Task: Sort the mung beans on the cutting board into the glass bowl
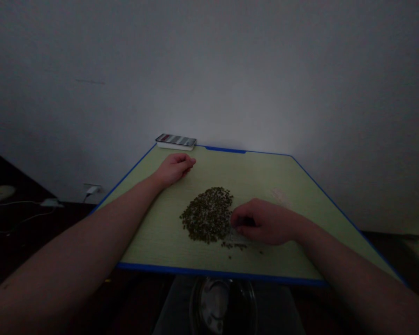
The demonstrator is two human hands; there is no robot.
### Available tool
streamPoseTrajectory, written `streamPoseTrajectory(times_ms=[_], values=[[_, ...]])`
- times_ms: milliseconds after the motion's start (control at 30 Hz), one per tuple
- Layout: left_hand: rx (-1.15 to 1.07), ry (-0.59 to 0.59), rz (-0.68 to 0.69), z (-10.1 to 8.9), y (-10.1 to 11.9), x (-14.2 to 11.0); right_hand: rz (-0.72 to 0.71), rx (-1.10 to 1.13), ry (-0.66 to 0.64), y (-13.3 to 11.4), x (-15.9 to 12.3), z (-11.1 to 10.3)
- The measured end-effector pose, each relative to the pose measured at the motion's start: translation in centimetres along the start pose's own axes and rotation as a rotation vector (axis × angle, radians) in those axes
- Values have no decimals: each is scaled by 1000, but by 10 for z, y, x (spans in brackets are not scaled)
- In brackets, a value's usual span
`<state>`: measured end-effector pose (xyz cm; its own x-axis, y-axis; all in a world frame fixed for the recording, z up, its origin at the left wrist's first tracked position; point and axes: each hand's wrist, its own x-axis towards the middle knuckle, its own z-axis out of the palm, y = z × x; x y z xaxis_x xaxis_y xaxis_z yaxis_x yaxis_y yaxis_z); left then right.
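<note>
A heap of small dark green beans (207, 214) lies in the middle of a light green table with a blue edge (223, 271). My right hand (261, 221) rests on the table just right of the heap, fingers curled and pinched at its edge; what they hold is too small to make out. A few loose beans (234, 245) lie below that hand. My left hand (174, 168) rests on the table farther back and left, fingers loosely curled, holding nothing visible.
A phone-like flat device (176, 141) lies on a white box at the table's far left corner, against a white wall. A glass bowl (223, 302) sits below the table's near edge. Cables and a plug (91, 190) lie on the dark floor at left.
</note>
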<state>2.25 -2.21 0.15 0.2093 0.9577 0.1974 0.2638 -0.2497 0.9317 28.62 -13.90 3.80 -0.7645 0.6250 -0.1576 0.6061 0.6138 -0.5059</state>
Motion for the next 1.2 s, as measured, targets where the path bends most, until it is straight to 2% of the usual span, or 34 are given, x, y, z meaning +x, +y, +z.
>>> streamPoseTrajectory(times_ms=[267,567,933,1033,1200], values=[[139,-71,-35,0,-3,1,26,-17,18,-2,2,2],[158,-104,-41,0,-7,5,-49,-10,12,-7,8,5],[179,-85,-45,1,-3,3,-164,7,-42,-17,4,3],[180,-79,-38,0,-2,1,-93,27,-7,-14,-8,-4],[169,-85,-24,-2,-4,2,196,25,132,0,-51,-8]])
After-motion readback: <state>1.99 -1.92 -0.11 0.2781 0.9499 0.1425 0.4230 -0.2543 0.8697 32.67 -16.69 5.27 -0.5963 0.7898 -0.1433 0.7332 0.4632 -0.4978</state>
